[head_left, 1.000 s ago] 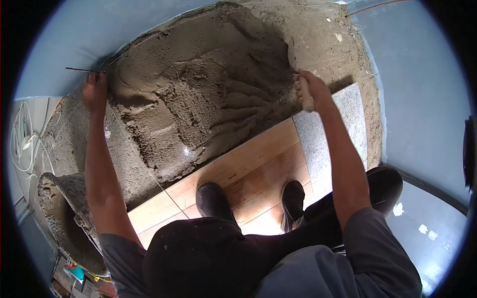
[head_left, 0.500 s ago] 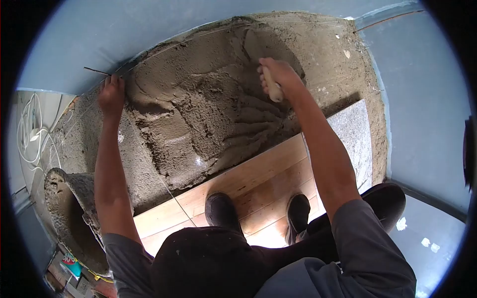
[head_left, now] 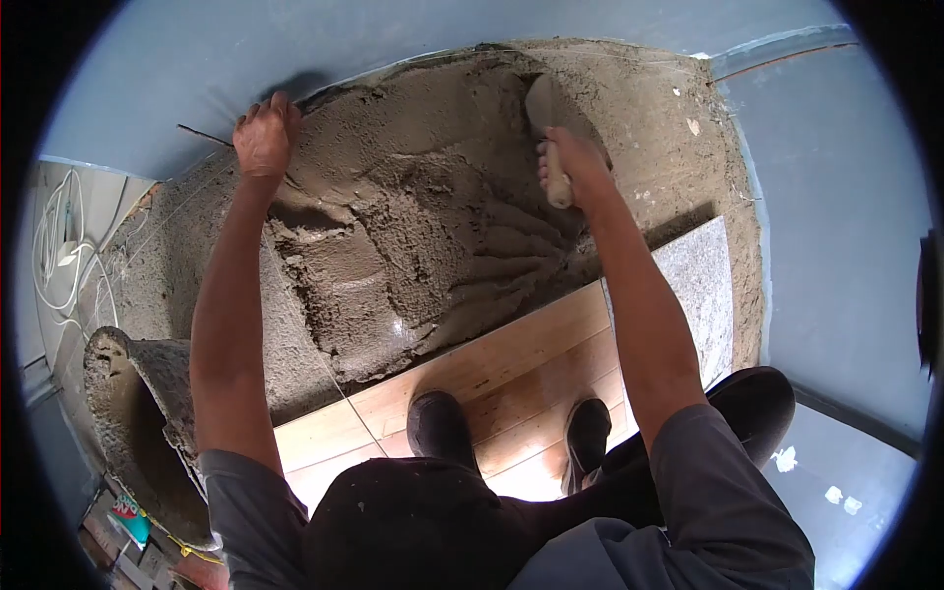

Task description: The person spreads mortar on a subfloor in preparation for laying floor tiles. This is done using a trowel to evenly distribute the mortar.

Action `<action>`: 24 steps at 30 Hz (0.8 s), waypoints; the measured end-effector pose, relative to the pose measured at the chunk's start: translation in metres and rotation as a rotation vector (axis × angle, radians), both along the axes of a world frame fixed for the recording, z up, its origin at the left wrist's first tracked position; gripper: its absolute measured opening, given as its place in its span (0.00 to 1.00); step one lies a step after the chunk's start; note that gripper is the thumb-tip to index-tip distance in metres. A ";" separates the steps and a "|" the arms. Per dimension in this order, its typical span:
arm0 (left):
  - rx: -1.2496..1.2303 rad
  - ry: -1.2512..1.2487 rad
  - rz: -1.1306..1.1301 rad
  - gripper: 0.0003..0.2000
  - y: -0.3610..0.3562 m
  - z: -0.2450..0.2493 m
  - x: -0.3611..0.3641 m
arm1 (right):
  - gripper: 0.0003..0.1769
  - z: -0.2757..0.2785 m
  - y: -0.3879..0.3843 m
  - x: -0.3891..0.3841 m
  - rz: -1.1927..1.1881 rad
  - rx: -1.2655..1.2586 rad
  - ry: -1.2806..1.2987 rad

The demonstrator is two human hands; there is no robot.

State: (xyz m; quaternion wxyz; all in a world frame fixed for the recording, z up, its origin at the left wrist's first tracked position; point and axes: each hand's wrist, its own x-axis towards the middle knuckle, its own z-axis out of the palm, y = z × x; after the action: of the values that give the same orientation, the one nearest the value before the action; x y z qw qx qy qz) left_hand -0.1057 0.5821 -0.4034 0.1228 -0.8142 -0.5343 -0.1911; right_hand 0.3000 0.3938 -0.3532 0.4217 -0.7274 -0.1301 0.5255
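Note:
My right hand [head_left: 575,164] is wrapped round the wooden handle of a trowel [head_left: 540,104]. The metal blade points away from me and rests against the wet mortar [head_left: 413,167] near its far edge. At the far left of the mortar, my left hand [head_left: 265,136] is against the blue-grey wall, back upward and fingers curled together. Whatever those fingers may hold is hidden. Just left of it a thin dark rod [head_left: 205,135] sticks out along the wall. Trowel marks fan across the mortar near its right part.
Wood-look tiles [head_left: 511,383] lie under my feet, bordering the mortar. A speckled grey tile [head_left: 696,285] is at the right. A mortar-crusted bucket [head_left: 147,379] lies tipped at the left, near a white cable [head_left: 59,251]. A thin string [head_left: 339,388] crosses the floor.
My left hand has moved right and farther along the wall, away from the rod. The trowel blade has turned and shifted slightly right, showing more of its face.

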 end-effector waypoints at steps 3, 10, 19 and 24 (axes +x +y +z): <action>0.015 -0.047 -0.007 0.07 -0.001 0.003 -0.001 | 0.17 -0.009 0.021 -0.030 0.026 0.017 0.001; 0.022 -0.094 0.029 0.08 -0.010 0.013 0.002 | 0.17 0.005 0.042 -0.072 0.266 -0.038 -0.139; 0.043 -0.095 0.012 0.09 -0.004 0.008 -0.003 | 0.21 0.053 0.008 0.014 0.371 -0.135 -0.375; 0.039 -0.098 0.031 0.09 -0.004 0.007 -0.002 | 0.22 0.051 0.049 0.060 0.501 -0.161 -0.440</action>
State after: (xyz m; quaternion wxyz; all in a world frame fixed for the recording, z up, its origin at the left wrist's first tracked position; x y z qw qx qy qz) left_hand -0.1078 0.5778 -0.3966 0.1155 -0.7928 -0.5485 -0.2392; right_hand 0.3599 0.4425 -0.3022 0.1826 -0.7996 -0.3507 0.4520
